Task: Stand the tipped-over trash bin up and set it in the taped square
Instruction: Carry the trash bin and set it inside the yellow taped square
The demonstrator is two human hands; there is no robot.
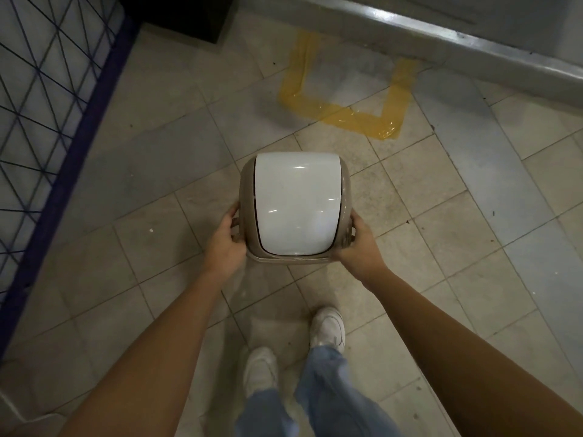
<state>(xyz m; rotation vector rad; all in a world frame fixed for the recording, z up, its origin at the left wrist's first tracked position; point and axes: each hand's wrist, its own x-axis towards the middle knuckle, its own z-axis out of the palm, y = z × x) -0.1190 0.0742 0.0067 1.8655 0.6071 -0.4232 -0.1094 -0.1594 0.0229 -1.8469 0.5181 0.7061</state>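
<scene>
the beige plastic trash bin with a white domed lid (296,206) is upright, lid up, held between both hands above the tiled floor (441,247). the left hand (224,244) presses on the left side of the bin and the right hand (359,244) on the right side, so each grip is closed on the rim of the bin. the square of yellow tape (347,115) lies beyond the bin, next to the grey wall base (473,45), and the bin is not inside it. a dark blue wire rack (47,105) stands at the left edge of the floor. two white shoes (326,329) are below the bin.
</scene>
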